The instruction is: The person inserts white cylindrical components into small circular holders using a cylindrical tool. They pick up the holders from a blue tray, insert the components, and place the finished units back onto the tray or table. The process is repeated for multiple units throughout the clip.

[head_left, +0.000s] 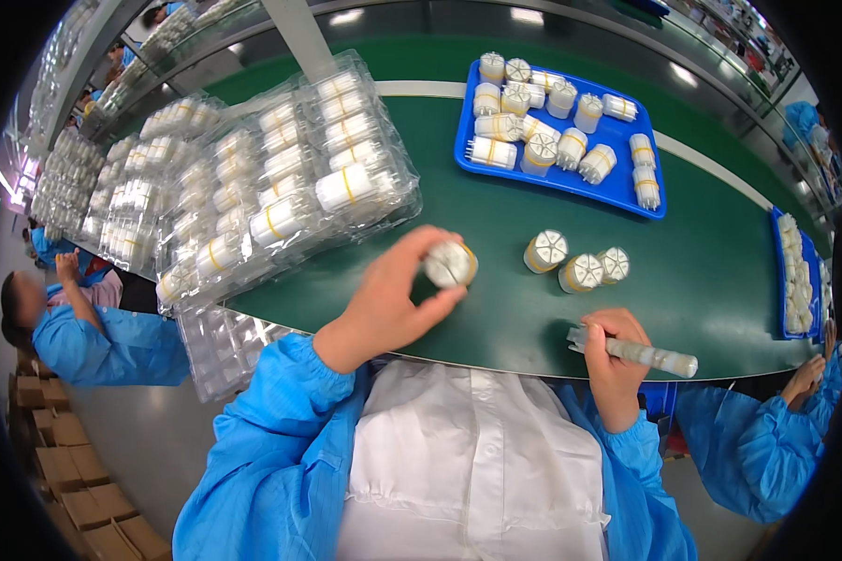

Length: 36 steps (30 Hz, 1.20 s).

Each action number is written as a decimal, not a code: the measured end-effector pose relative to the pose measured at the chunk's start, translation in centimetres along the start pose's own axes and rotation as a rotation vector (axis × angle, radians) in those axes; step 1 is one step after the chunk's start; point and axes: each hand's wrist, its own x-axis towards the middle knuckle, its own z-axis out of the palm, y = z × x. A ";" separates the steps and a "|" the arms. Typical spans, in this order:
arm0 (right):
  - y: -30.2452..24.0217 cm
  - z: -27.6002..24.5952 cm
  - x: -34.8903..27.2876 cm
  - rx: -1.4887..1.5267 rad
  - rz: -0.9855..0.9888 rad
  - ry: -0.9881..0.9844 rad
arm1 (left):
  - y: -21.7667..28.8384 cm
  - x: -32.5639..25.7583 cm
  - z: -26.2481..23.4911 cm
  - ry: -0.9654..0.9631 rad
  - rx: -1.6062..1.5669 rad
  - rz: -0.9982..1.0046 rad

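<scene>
My left hand grips a short white cylinder with a yellow band between thumb and fingers, raised over the green work surface. The cylinder's grooved, spoked end shows. My right hand is closed round a slim, whitish stick-shaped tool with a flat translucent tip, held near the table's front edge. What this tool is exactly, I cannot make out. Between my hands and the blue tray stand three similar cylinders, one banded cylinder on the left and two close together on the right.
A blue tray with several cylinders, upright and lying, is at the back. On the left, clear plastic trays full of cylinders are stacked. Another blue tray stands far right. Co-workers in blue sleeves sit at both sides.
</scene>
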 end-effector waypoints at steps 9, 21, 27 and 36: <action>-0.2 -0.2 0.1 -0.008 -0.007 0.000 | -0.5 -1.5 2.6 0.203 0.589 0.029; -0.6 0.3 0.4 0.008 -0.094 -0.010 | -0.1 5.1 9.4 -0.213 0.129 0.095; -0.5 -0.1 1.1 0.044 -0.103 -0.002 | 1.5 0.6 7.3 -0.291 0.038 0.082; -1.1 1.3 1.8 0.013 -0.150 -0.061 | 1.7 0.3 7.3 -0.340 -0.019 0.154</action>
